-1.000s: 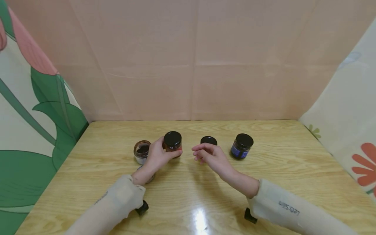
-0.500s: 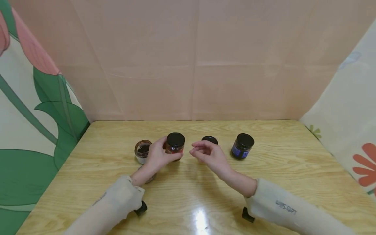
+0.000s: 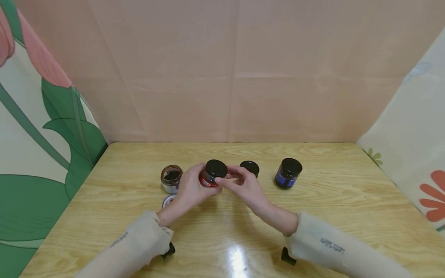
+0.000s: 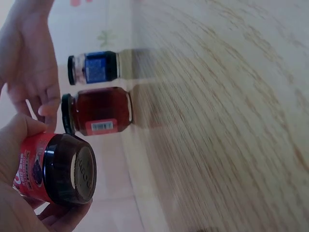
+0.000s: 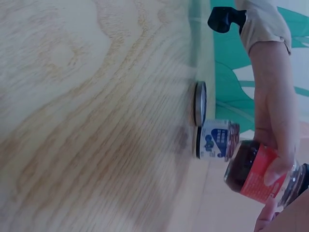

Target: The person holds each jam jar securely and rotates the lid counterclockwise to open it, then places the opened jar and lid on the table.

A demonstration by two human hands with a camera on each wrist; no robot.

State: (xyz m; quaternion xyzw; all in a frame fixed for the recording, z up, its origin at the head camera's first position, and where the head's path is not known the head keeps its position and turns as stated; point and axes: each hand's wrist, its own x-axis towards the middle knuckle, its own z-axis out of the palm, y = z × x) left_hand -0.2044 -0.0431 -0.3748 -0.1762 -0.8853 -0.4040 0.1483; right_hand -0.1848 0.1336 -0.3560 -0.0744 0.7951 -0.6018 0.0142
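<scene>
My left hand point(image 3: 192, 186) grips a jar point(image 3: 208, 182) with a red label and dark contents, tilted and raised off the table. The embossed base of this jar shows in the left wrist view. On top sits its black lid point(image 3: 216, 169). My right hand point(image 3: 248, 189) has its thumb at the near edge of that lid and its fingers at the far right side, pinching it. Just behind the right hand stands a second jar with a black lid point(image 3: 250, 167); the left wrist view shows its body point(image 4: 99, 111), reddish-brown with a barcode label.
A blue-labelled jar point(image 3: 286, 177) with a black lid stands on the wooden table point(image 3: 330, 200) at the right. Left of my left hand is an uncapped jar point(image 3: 171, 179) with dark residue. A loose lid point(image 3: 168, 199) lies before it, partly behind my wrist.
My left hand has moved the red-labelled jar rightward and tilted it. My right hand has shifted left, and its thumb and fingers now reach the lid.
</scene>
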